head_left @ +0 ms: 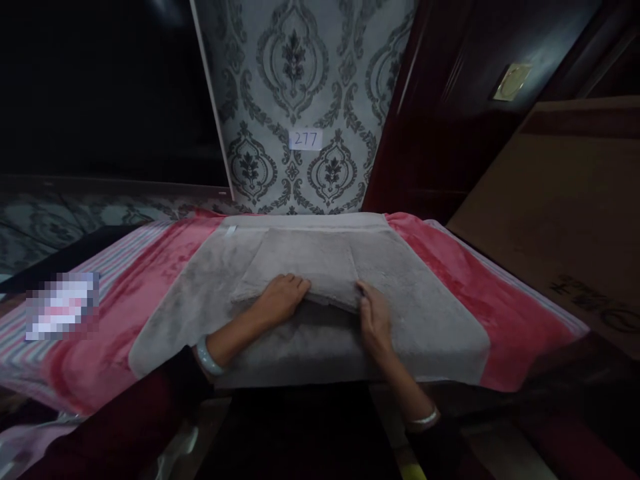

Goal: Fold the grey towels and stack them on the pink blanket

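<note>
So, both hands are on a grey towel (pixel 310 293) that's spread over a pink blanket (pixel 450 267) on some kind of table or bed. The towel is already partly folded — a top layer has been brought over so there's a smaller doubled-up panel sitting in the middle, with the single layer still sticking out to the left, right and toward the person.

The left hand (pixel 281 299) is lying mostly flat on the near left corner of that folded panel, fingers loosely curled over the edge, pressing rather than gripping as far as I can tell. The right hand (pixel 374 320) is at the panel's near right corner, fingers pointing away and tucked at the edge (looks like a light pinch on the fold, but the fingertips are half hidden, so not 100% sure). There's a bangle (pixel 207 357) on the left wrist and a thin bracelet (pixel 425 419) on the right.

My read on progress: roughly halfway — one fold is in, the side flaps still lie loose, and the towel is nowhere near a compact bundle yet.

Behind it all there's patterned wallpaper with a little label (pixel 305 139) reading 277.
</note>
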A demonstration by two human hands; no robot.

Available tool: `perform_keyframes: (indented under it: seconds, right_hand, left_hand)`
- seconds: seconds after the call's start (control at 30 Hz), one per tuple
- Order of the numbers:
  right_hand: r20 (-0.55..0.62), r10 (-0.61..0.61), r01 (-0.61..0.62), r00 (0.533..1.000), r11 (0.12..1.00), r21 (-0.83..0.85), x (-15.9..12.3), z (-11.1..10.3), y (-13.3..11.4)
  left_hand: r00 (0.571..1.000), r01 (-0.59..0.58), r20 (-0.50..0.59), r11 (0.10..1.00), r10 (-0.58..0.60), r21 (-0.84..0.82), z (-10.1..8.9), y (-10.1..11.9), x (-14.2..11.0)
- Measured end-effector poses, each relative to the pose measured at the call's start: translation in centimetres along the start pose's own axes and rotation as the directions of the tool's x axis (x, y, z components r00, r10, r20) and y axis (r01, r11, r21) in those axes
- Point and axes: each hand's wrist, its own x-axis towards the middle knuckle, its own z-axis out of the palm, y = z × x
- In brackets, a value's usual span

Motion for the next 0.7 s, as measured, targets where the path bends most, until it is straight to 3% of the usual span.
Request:
perform_keyframes:
  seconds: [0.03, 0.1, 0.17, 0.23, 0.4, 0.5, 0.6, 0.7]
  right_hand:
    - [-0.072, 0.119, -0.112, 0.990, 0.990, 0.085, 0.1, -0.5, 0.8]
    - [-0.127, 0.369, -0.323, 0.921, 0.903, 0.284, 0.4, -1.1, 2.1]
    - [-0.071, 0.551, -0.459, 0.831, 0.753, 0.471, 0.6, -1.3, 2.8]
    - [0.035, 0.638, -0.523, 0.769, 0.597, 0.608, 0.7, -0.9, 2.7]
    - [0.349, 0.658, -0.639, 0.668, 0.266, 0.722, 0.5, 1.4, 0.0]
    - [0.437, 0.643, -0.660, 0.629, 0.145, 0.737, 0.8, 3.4, -1.0]
    - [0.451, 0.639, -0.663, 0.622, 0.124, 0.739, 1.5, 5.2, -1.4]
    - [0.408, 0.610, -0.624, 0.680, 0.188, 0.758, 2.4, 6.3, -2.1]
  left_hand:
    - [1.000, 0.014, -0.007, 1.000, -0.014, -0.006, -1.0, -0.4, 0.5]
    - [0.999, 0.038, -0.021, 0.999, -0.038, -0.007, -3.2, -1.3, 1.5]
    - [0.998, 0.057, -0.040, 0.998, -0.057, -0.002, -5.7, -2.2, 2.7]
    - [0.996, 0.067, -0.060, 0.998, -0.066, 0.000, -8.4, -2.9, 4.0]
    - [0.995, 0.071, -0.073, 0.997, -0.069, 0.021, -14.9, -3.9, 8.1]
    - [0.992, 0.083, -0.095, 0.995, -0.078, 0.058, -18.8, -4.0, 10.7]
    - [0.987, 0.118, -0.113, 0.991, -0.110, 0.067, -22.7, -3.6, 12.4]
    - [0.978, 0.171, -0.124, 0.985, -0.169, 0.008, -26.5, -3.0, 12.4]
